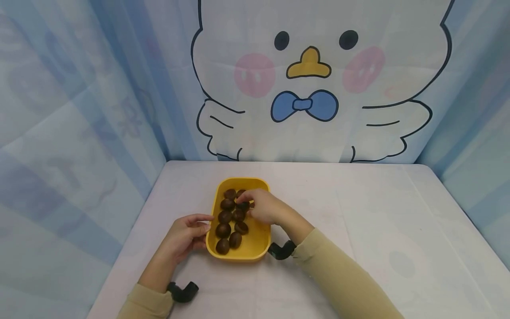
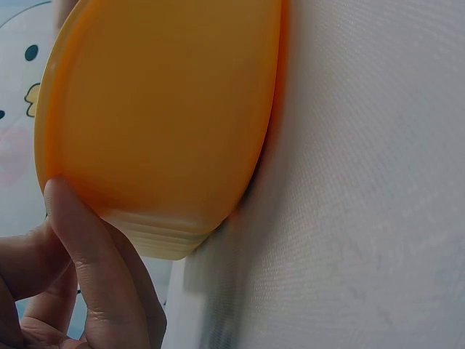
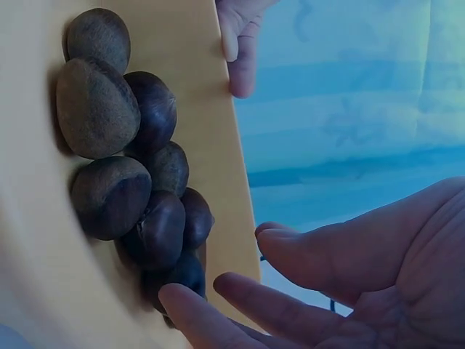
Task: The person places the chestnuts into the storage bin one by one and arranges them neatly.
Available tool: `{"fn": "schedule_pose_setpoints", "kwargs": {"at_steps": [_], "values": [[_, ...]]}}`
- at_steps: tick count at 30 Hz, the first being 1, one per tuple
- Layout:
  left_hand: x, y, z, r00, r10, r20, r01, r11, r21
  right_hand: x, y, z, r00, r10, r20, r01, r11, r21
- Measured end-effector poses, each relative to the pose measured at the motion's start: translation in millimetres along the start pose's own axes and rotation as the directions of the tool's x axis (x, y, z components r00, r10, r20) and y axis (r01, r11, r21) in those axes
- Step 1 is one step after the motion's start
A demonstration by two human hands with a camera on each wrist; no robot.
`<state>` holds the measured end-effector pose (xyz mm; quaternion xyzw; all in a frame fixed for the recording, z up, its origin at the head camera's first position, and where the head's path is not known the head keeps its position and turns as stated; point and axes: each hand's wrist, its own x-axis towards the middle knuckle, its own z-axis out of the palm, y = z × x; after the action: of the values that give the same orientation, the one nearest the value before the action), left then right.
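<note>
Several brown chestnuts (image 1: 223, 230) lie in two rough columns in a yellow rectangular box (image 1: 255, 243), mostly along its left half. My left hand (image 1: 181, 237) is at the box's left side. In the left wrist view a fingertip (image 2: 65, 193) touches the outer wall of the box (image 2: 167, 109). Over the upper right part of the box, my right hand (image 1: 264, 207) reaches down among the chestnuts. In the right wrist view its thumb and fingers are spread apart, with fingertips (image 3: 174, 294) by the lowest chestnuts (image 3: 185, 273). The fingers partly hide those chestnuts.
The box stands on a white-covered table (image 1: 358, 230). A curtain (image 1: 79, 133) hangs on the left, and a printed cartoon backdrop (image 1: 303, 133) stands behind. Black wrist-worn pieces (image 1: 282, 250) sit at both sleeve cuffs, the right one close to the box's corner.
</note>
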<state>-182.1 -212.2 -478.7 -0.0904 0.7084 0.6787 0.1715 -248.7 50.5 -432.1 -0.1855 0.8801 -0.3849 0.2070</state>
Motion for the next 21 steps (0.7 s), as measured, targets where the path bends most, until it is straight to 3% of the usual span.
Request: {"fn": "schedule_pose_setpoints", "kwargs": {"at_steps": [5,15,21], "values": [[0.0,-0.4,0.6,1.000,-0.003,-0.004,0.003,1.000,0.003,-8,-3,-2,1.000,-0.010,0.029,0.009,1.000,0.018],[0.1,-0.7,0.8,1.000,-0.004,-0.008,0.004,1.000,0.001,-13,-3,-1,0.968,-0.066,0.242,0.056,0.997,0.047],[-0.4,-0.6,0.3,1.000,0.002,0.001,-0.002,1.000,-0.009,-14,-4,4,0.966,-0.052,0.255,0.031,0.996,0.087]]}}
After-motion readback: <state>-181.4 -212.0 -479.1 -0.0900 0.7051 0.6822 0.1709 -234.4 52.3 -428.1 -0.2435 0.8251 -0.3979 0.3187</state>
